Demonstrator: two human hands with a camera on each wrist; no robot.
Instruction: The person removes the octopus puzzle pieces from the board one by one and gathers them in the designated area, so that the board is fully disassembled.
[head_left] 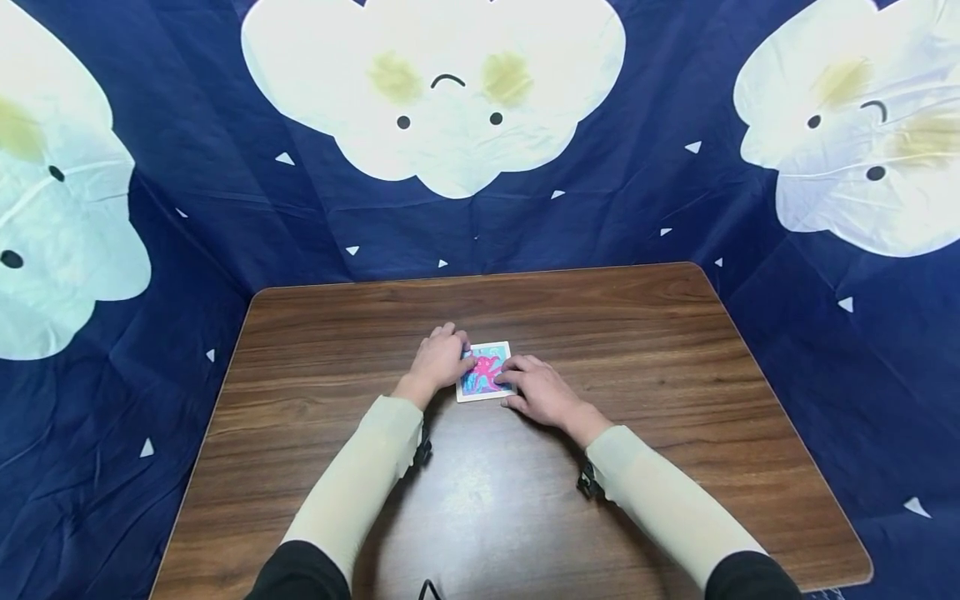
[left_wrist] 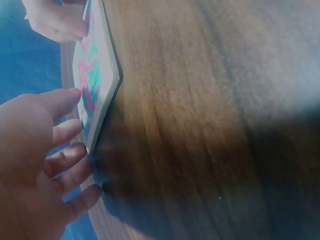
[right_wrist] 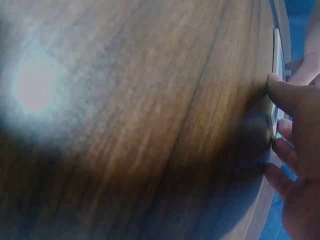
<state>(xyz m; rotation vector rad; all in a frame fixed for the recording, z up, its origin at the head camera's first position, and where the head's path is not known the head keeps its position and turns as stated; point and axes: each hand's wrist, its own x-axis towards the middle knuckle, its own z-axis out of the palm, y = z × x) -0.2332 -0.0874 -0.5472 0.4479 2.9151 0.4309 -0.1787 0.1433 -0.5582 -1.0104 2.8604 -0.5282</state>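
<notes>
A flat, nearly square picture board (head_left: 480,385) with a white border and a pink octopus-like figure on blue lies on the table. My left hand (head_left: 438,358) is at its left side, with the thumb over the picture and the other fingers along the edge. In the left wrist view, that left hand (left_wrist: 37,155) has its fingers loosely spread against the board (left_wrist: 106,90). At the right side, my right hand (head_left: 543,390) touches the board, fingertips over its face and thumb by the near right corner. The right wrist view shows the thumb of the right hand (right_wrist: 305,115) against the board's edge (right_wrist: 276,55).
The brown wooden table (head_left: 600,325) has rounded corners. Dark blue cloth (head_left: 645,108) with white clouds (head_left: 442,142) hangs behind it and at both sides. A thin black looped thing (head_left: 428,587) shows at the bottom of the head view.
</notes>
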